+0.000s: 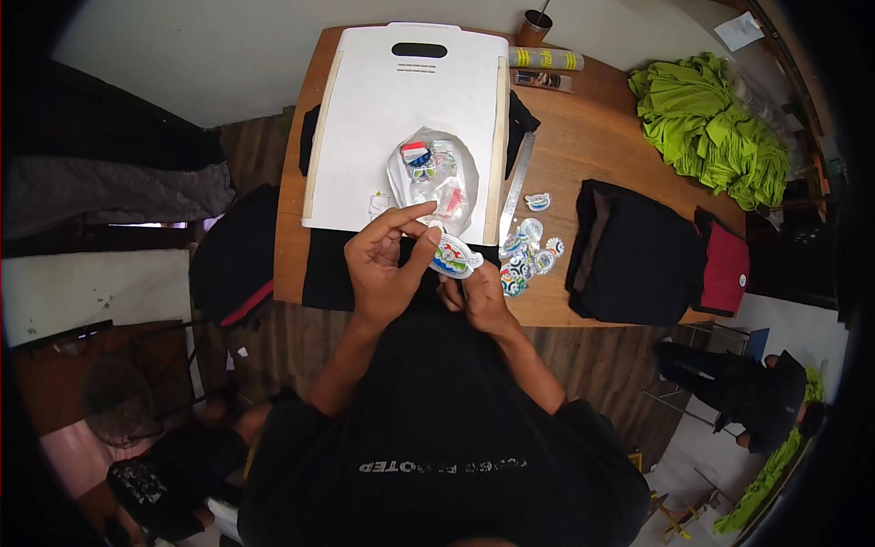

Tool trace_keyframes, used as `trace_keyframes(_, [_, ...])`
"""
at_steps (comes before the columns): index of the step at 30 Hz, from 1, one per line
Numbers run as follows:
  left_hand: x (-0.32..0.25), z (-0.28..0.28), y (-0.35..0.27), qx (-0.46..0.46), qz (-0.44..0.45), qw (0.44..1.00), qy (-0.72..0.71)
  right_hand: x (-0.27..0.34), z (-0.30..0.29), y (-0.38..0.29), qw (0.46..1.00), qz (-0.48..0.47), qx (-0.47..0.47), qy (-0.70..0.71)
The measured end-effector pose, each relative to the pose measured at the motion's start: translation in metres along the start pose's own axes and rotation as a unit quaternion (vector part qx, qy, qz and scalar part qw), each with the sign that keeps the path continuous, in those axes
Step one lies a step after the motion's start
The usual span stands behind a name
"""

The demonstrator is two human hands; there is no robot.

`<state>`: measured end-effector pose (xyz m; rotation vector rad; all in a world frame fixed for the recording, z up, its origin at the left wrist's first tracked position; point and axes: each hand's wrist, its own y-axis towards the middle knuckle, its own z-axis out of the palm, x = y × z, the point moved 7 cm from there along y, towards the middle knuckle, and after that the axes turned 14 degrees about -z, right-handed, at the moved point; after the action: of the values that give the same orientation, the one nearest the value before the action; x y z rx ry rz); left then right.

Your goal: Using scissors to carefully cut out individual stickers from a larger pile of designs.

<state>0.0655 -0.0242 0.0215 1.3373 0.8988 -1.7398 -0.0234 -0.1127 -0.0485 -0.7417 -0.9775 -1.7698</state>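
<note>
A white-edged, cut-out sticker or transfer [451, 257] with red, blue and green print is held up over the table's near edge. My left hand [388, 263] pinches its upper left side between thumb and fingers. At its lower right edge, my right hand [484, 295] grips it, with the other fingers curled underneath. Just beyond my hands, an open clear plastic bag [467, 161] lies on a white panel [369, 102] with a slot handle. Colourful small packets [418, 158] show inside the bag. Right of my right hand, several similar round stickers [523, 256] lie in a loose pile.
A steel ruler [521, 178] lies along the panel's right side on the wooden table [574, 143]. Folded black garments [636, 253] and a heap of lime-green cloth [711, 130] are at right. A brown cup [534, 29] stands at the back. Two other people are nearby.
</note>
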Motion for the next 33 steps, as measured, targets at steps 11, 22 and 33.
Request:
trace_keyframes(11, [0.0002,0.0006,-0.0002,0.007,0.003,1.000,0.009,-0.0071,-0.0048,-0.0050,1.000,0.011,-0.014,-0.021])
trace_keyframes(22, [-0.0002,0.0014,-0.0002,0.002,0.016,1.000,0.027,-0.0069,-0.0061,-0.0027,1.000,0.021,-0.018,0.002])
trace_keyframes(33, [-0.0021,0.0032,-0.0009,0.002,0.023,0.999,0.027,-0.0068,-0.0052,-0.0045,1.000,0.010,-0.017,0.004])
